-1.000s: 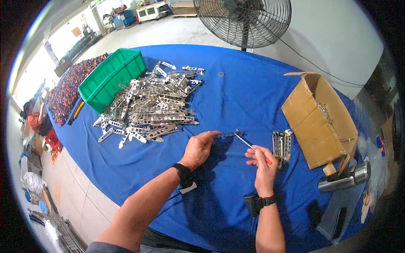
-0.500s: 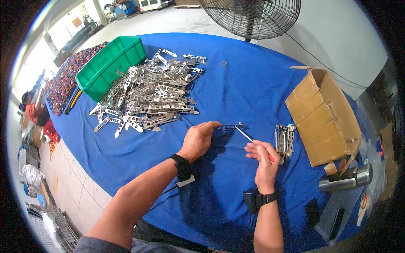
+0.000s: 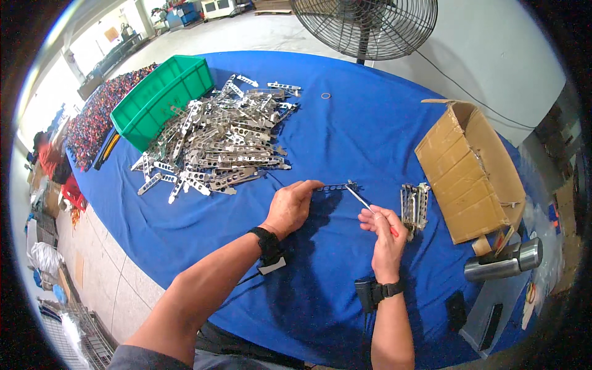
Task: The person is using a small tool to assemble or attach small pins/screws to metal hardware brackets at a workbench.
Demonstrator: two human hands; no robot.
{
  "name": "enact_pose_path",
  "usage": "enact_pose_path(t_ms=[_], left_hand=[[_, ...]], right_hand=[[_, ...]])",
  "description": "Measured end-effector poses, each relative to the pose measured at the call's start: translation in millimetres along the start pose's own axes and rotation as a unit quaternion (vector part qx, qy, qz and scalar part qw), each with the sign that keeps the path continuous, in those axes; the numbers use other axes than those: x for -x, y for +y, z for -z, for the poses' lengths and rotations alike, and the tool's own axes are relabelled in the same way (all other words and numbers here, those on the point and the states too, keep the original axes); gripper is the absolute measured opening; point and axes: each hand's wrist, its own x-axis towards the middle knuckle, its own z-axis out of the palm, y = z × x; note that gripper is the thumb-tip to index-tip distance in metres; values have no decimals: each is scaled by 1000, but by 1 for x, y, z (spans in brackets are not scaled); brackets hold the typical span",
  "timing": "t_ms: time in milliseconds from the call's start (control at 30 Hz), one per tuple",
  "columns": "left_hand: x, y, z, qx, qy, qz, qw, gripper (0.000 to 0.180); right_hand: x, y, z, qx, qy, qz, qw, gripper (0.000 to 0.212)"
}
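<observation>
My left hand (image 3: 288,208) is closed on one end of a perforated metal bracket (image 3: 333,187), a narrow strip with a row of holes held just above the blue cloth. From the other side, my right hand (image 3: 386,237) grips a red-handled tool with a thin metal shaft (image 3: 360,198). The shaft's tip meets the bracket's far right end; whether it touches or sits in a hole is too small to tell. Just right of my right hand lies a small bundle of similar brackets (image 3: 414,206). A large heap of brackets (image 3: 228,139) spreads beyond my left hand.
Behind the heap stands a green plastic bin (image 3: 161,92). A cardboard box (image 3: 459,179) leans open on the right, with a steel flask (image 3: 504,261) below it. One small ring (image 3: 325,95) lies on the cloth. A black fan (image 3: 365,24) stands past the table's far edge.
Both hands keep nearly the same place and hold. The right fingers have curled slightly around the tool. Otherwise the view has only shifted a little.
</observation>
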Motion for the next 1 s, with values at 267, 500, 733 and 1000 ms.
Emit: enact_pose_path(t_ms=[267,500,733,1000], left_hand=[[0,2,6,-16,-28,8,999,26],[1,-2,1,-8,-2,-15,1000,24],[0,-3,0,-9,0,-20,1000,23],[0,-2,0,-27,-1,-19,999,26]], right_hand=[[-1,1,1,-30,-1,-14,999,25],[0,0,-1,-9,-8,-1,1000,25],[-1,0,-1,-20,18,1,1000,23],[-1,1,0,-14,0,5,1000,24]])
